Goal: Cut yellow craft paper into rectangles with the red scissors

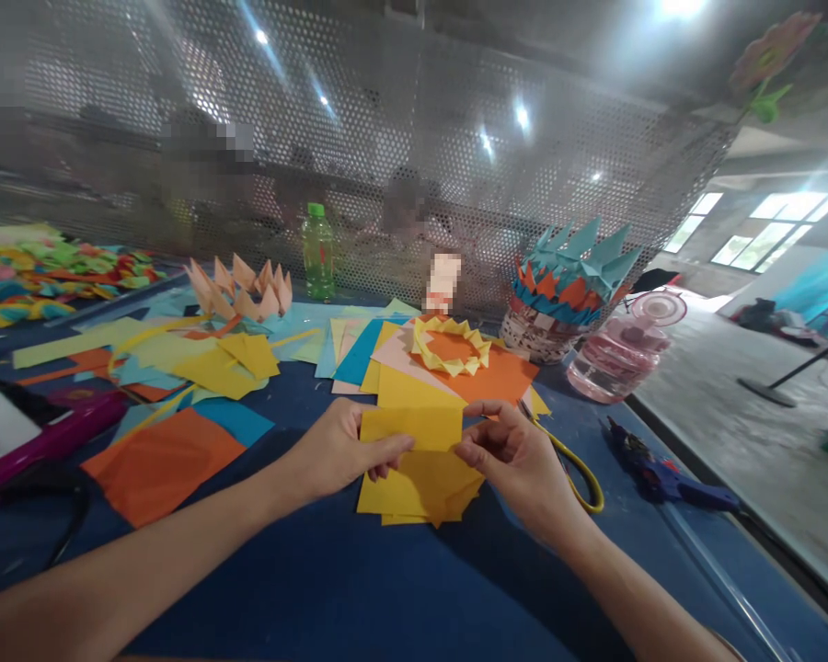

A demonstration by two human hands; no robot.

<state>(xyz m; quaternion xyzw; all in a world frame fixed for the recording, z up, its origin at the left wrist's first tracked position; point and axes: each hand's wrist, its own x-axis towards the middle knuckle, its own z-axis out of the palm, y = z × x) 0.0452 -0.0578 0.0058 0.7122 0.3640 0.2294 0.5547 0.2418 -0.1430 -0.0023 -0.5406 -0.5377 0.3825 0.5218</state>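
Between my hands is a small folded piece of yellow paper [414, 428], held above a stack of yellow paper sheets [418, 487]. My left hand [359, 441] grips its left end, thumb in front and fingers behind. At the right end, my right hand [500, 441] pinches the edge between thumb and fingers. Just behind lies a ring of pointed yellow paper folds [424, 354] on orange and pink sheets [514, 372]. Beside my right hand are scissors with yellow handles [586, 492], their blades partly hidden.
Left are an orange sheet [169, 464], paper scraps, a peach paper crown [211, 294] and a magenta tool [62, 437]. A green-capped bottle [318, 257] stands behind. Right are a basket [534, 336] with paper crowns, a pink bottle [614, 363] and a blue glue gun [669, 478].
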